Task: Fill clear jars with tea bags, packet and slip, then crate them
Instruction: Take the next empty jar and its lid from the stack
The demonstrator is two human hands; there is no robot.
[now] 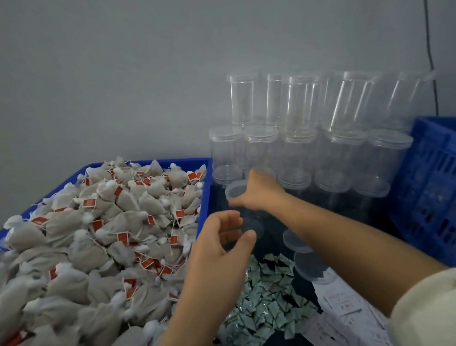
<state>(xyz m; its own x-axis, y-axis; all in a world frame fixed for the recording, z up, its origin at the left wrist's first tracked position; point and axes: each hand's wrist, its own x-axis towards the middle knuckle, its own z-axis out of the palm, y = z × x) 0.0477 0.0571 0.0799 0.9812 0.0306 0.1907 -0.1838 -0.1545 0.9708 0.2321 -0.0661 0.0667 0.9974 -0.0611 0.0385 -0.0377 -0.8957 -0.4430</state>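
Note:
A clear jar [248, 217] sits tilted between my hands over the dark table. My right hand [258, 190] grips its lidded top end [236, 191]. My left hand [222, 242] curls its fingers and thumb around the jar's lower end. Left of the hands, grey tea bags [95, 239] with red tags are heaped in a blue tray [204, 199]. Small green-and-white packets [262, 296] lie in a pile below the hands. White paper slips [344, 314] lie to the right of the packets, under my right forearm.
Empty clear jars with lids [301, 138] are stacked in two tiers against the grey wall. Loose clear lids [309, 269] lie on the table near my right forearm. A blue slatted crate [442, 181] stands at the right, with filled jars showing through its side.

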